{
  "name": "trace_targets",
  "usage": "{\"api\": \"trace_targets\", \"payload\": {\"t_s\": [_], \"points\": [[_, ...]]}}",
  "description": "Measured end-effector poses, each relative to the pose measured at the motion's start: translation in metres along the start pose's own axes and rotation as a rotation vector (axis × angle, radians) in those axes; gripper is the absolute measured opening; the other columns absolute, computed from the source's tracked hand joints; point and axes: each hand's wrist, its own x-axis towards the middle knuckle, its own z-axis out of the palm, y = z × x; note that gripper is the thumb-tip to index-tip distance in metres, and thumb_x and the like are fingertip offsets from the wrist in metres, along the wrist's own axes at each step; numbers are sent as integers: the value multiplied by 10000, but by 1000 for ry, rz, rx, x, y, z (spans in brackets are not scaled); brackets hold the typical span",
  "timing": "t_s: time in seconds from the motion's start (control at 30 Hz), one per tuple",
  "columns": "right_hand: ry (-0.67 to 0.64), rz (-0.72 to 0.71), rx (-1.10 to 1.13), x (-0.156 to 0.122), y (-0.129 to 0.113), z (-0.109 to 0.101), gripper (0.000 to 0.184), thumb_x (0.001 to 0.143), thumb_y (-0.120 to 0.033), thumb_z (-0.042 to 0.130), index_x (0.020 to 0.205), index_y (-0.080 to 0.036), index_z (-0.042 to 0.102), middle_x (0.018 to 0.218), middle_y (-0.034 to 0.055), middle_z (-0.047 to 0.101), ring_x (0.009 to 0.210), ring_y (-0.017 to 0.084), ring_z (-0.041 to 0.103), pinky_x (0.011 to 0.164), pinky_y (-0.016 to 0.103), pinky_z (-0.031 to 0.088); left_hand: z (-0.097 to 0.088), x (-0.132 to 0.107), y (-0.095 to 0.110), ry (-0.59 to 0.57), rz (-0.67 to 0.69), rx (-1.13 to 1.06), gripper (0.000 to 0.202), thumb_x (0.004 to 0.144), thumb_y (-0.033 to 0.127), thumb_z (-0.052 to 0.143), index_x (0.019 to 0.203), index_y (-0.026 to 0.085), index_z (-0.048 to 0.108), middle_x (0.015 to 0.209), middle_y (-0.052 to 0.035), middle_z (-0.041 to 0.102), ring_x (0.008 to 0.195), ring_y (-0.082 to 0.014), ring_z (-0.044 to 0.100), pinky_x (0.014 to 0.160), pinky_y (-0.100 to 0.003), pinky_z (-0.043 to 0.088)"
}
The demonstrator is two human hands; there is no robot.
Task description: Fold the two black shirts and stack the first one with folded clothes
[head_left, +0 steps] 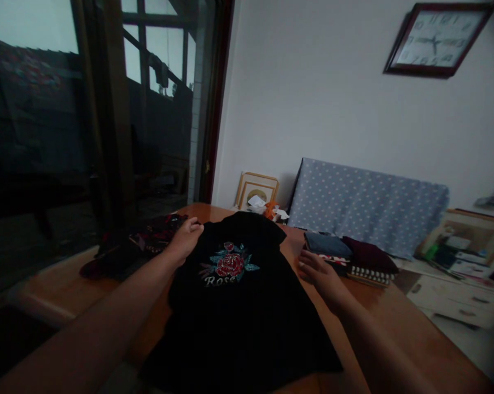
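A black T-shirt (255, 328) lies spread on the wooden table, its chest showing a red rose print with blue-green leaves and the word "Rose". At the shirt's upper left edge, my left hand (188, 238) has its fingers pinched together on the black cloth by the sleeve. My right hand (315, 271) is off the shirt's right side, with fingers apart and nothing in them. Left of my left hand sits a heap of dark patterned clothing (135, 246).
Folded clothes (329, 244), including a maroon piece (370, 256), are stacked on the table's right side. Behind stand a picture frame (257, 189) and a blue dotted cloth cover (361, 205). A white drawer cabinet (455, 295) is at right; glass doors are at left.
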Motion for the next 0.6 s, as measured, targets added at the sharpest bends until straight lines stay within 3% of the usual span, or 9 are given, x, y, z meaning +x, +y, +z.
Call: {"api": "trace_targets", "payload": {"t_s": [0.1, 0.23, 0.4, 0.6], "points": [[-76, 27, -224, -26, 24, -3, 472, 827, -447, 637, 1227, -196, 644, 1286, 115, 655, 1203, 294, 603, 1026, 417, 479, -8, -24, -36, -10, -72, 70, 566, 906, 381, 538, 1410, 145, 433, 1291, -151, 642, 1089, -217, 657, 865, -304, 520], [-59, 24, -556, -45, 48, -13, 450, 862, -439, 569, 1221, -180, 645, 1243, 113, 675, 1173, 286, 620, 1034, 400, 455, -16, -54, -67, -39, -51, 264, 543, 871, 420, 572, 1336, 148, 500, 1287, -153, 635, 1068, -226, 661, 887, -322, 517], [54, 112, -943, -56, 71, -28, 516, 839, -459, 601, 1277, -185, 604, 1275, 144, 644, 1189, 313, 598, 1014, 415, 435, -25, -98, -72, -150, 119, 582, 578, 850, 527, 550, 1290, 152, 561, 1283, -156, 612, 1122, -283, 616, 933, -377, 486], [-16, 104, -918, -72, 70, -21, 505, 827, -219, 527, 1330, -226, 574, 1266, 91, 658, 1182, 253, 608, 995, 348, 431, -23, -138, -66, -241, 165, 816, 574, 854, 598, 514, 1311, 257, 589, 1428, -112, 534, 1320, -336, 468, 1047, -463, 372]]}}
